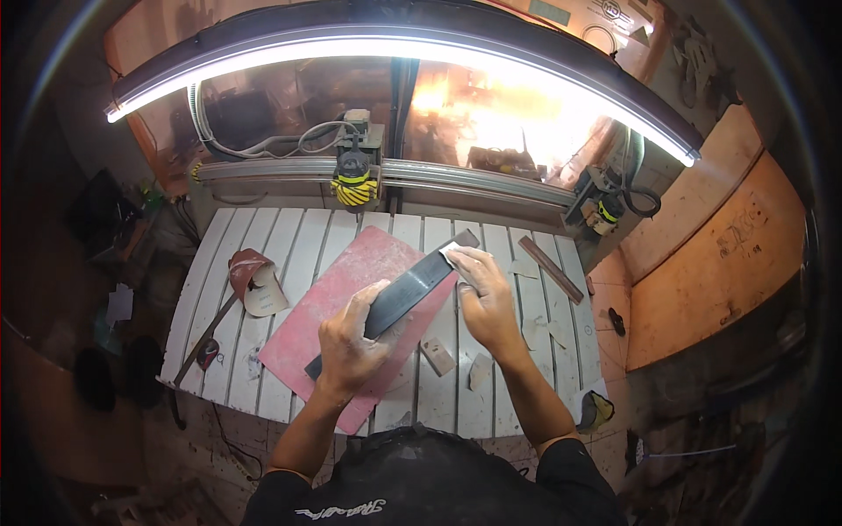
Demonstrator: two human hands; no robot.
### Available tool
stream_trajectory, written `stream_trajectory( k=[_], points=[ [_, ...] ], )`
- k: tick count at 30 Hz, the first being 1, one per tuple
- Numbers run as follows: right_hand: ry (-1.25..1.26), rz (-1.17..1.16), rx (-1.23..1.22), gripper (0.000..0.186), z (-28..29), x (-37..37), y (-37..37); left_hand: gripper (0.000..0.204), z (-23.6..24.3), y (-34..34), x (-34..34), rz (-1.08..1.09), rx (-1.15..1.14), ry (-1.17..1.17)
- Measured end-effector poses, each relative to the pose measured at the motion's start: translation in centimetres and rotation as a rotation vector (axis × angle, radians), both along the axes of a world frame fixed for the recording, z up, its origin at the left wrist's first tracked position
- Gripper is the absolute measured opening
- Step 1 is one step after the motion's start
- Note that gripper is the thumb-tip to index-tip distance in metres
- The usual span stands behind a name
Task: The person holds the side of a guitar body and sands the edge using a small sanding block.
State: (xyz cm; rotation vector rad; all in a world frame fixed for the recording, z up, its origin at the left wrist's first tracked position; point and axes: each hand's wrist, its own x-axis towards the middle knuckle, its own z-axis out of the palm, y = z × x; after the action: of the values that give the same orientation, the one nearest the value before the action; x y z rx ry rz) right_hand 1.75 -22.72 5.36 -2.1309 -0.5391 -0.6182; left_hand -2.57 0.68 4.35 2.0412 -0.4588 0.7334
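Observation:
A long dark grey, flat bar (pixel 410 294) slants up to the right above a dusty pink sheet (pixel 320 320). My left hand (pixel 353 344) is closed around its lower part, the thumb along its edge. At its upper end, my right hand (pixel 484 294) presses a small white piece (pixel 449 252) against the bar's face with bent fingers; most of that piece is covered by the fingers, so its kind is unclear. Both hands are coated in pale dust.
The white slatted table (pixel 206 289) carries curled reddish-brown sandpaper (pixel 252 279), a tape measure (pixel 208 353), a small wooden block (pixel 437 357) and a dark brown strip (pixel 551 269). Behind stands a machine rail (pixel 456 173) with a tool head (pixel 354 175). A bright lamp (pixel 395 46) arches above.

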Motion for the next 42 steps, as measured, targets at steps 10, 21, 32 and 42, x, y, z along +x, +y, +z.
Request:
stream_trajectory(
  k=[10,21,32,42],
  points=[
    [0.044,0.125,-0.023,0.054,1.5,-0.6,3.3,0.056,3.4,0.6,-0.8,0.026,0.138,-0.046],
    [-0.238,0.297,-0.151,0.050,1.5,-4.9,7.5,0.065,2.0,2.3,-1.3,0.061,0.095,0.088],
    [-0.320,0.176,-0.107,0.046,1.2,-2.2,6.2,0.063,1.6,1.7,-1.7,0.057,0.063,0.047],
    [-0.212,0.044,-0.107,0.048,0.9,-0.1,5.6,0.061,1.8,1.9,-2.1,0.040,-0.033,0.109]
  ],
)
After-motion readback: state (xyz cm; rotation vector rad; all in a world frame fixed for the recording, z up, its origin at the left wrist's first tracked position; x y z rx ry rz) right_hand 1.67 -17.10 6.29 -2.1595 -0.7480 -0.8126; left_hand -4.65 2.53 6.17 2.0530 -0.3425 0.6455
